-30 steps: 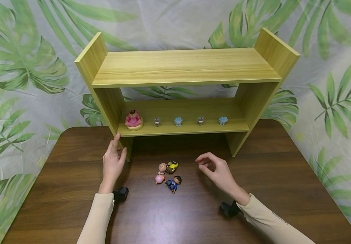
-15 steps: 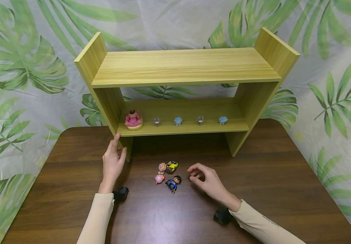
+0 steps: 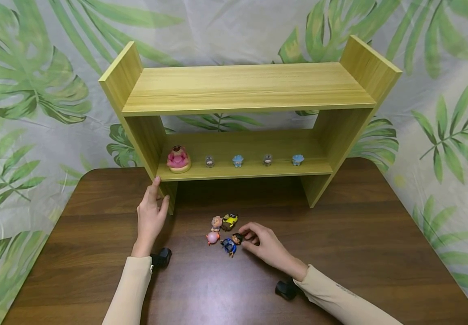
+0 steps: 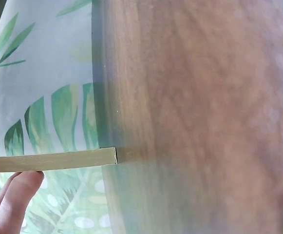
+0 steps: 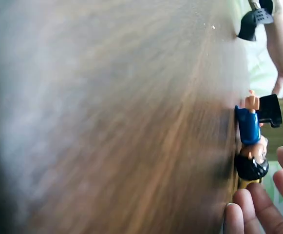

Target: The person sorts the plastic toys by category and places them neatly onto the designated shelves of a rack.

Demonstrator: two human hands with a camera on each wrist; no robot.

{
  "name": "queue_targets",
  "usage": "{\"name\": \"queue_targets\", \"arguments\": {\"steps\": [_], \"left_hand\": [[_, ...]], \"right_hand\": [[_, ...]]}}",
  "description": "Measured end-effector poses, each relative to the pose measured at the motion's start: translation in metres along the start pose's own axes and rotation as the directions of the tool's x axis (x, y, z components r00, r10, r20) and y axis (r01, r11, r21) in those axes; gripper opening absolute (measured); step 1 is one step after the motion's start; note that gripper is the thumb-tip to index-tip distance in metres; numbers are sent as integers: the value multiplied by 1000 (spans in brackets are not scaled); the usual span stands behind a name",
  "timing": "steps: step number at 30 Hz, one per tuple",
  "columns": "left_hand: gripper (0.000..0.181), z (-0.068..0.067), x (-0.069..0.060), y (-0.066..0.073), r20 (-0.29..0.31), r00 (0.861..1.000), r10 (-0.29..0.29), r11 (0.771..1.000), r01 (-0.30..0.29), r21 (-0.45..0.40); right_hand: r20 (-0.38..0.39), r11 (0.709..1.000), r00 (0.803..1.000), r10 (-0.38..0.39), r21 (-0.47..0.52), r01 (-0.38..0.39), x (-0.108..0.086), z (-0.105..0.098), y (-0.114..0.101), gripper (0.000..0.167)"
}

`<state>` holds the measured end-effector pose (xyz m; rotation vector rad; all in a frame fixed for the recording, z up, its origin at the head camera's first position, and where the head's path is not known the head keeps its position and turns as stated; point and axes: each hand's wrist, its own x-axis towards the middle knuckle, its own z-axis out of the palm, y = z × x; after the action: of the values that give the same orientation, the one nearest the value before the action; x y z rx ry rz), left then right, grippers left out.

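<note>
My left hand (image 3: 150, 214) touches the left side panel of the wooden shelf (image 3: 234, 176), thumb and fingers on either side of the panel's front edge (image 4: 53, 161). With fingers bent and parted, my right hand (image 3: 269, 247) is beside the black-haired figure in blue (image 3: 230, 245), which lies on the table. In the right wrist view the fingertips (image 5: 255, 191) are close to that figure's black hair (image 5: 252, 167); whether they touch it I cannot tell. Beside it lie a pink round toy (image 3: 212, 238), a pinkish figure (image 3: 216, 223) and a yellow-and-brown figure (image 3: 230, 222).
On the middle shelf board a pink figure on a round base (image 3: 179, 160) stands at the left, with several small grey and blue figures (image 3: 237, 161) in a row to its right. The brown table (image 3: 201, 293) extends around the shelf. Behind is a leaf-patterned cloth (image 3: 234, 27).
My right hand has moved left and slightly toward the near side, up to the black-haired figure. The left hand has stayed at the shelf panel.
</note>
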<state>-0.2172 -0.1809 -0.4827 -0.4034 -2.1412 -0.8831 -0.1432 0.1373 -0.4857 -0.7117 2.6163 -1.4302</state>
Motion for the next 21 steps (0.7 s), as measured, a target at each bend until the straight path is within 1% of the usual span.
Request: {"name": "queue_targets", "arguments": {"steps": [9,16,21], "left_hand": [[89,0,0,-1,-1,1000,-1,1000,1,1],[88,-1,0,0,9,1000,-10,1000,10,3],[88,-1,0,1,12,1000,-12,1000,12,8]], "right_hand": [[26,998,1000,8,-65,-7,6,6,-1,26],[35,993,999,-38,-111,42,10,7,-2,27],[30,992,999,-40,-121,44,12,9,-2,21]]}}
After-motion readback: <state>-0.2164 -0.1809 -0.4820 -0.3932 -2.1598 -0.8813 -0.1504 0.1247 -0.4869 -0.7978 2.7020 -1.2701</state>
